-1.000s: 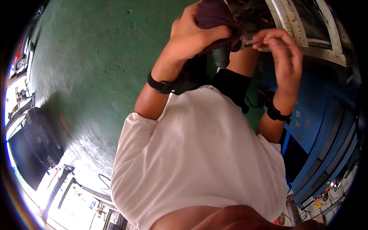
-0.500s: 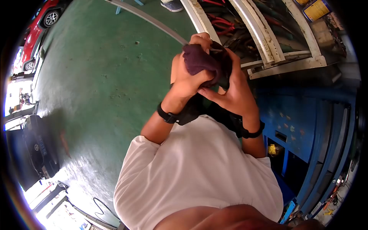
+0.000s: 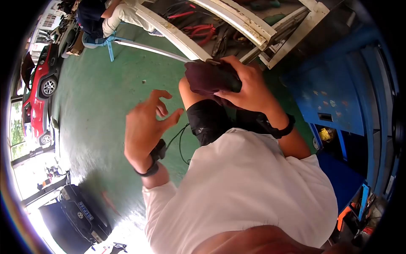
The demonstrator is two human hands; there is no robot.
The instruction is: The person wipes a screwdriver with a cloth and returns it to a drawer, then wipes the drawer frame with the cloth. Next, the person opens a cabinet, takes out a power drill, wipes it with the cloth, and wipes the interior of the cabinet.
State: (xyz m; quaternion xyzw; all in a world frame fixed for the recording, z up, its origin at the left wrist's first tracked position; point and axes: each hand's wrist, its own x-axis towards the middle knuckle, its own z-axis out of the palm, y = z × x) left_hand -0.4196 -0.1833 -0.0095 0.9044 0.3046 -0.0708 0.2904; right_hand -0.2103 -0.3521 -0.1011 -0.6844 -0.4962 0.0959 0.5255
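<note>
My right hand (image 3: 253, 91) is closed around a bunched dark purple cloth (image 3: 207, 78), in front of the white metal frame. A dark part shows within the cloth; what it wraps, if anything, is hidden. A long thin silver strip (image 3: 154, 51) runs from the upper left to the cloth's edge; I cannot tell whether my hand grips it. My left hand (image 3: 146, 120) is raised over the floor to the left, apart from the cloth. Its fingers are curved and spread from the thumb, with nothing in them.
A worn white metal frame (image 3: 169, 29) holds tools, among them red-handled pliers (image 3: 201, 33). To the right stands a blue cabinet (image 3: 330, 91). A seated person (image 3: 127, 19) is on a blue stool (image 3: 111, 48) at the upper left. A red car (image 3: 38, 97) is farther left.
My left hand has let go of the cloth and swung left and down. The cloth stays in my right hand. The view has shifted, bringing the seated person into sight.
</note>
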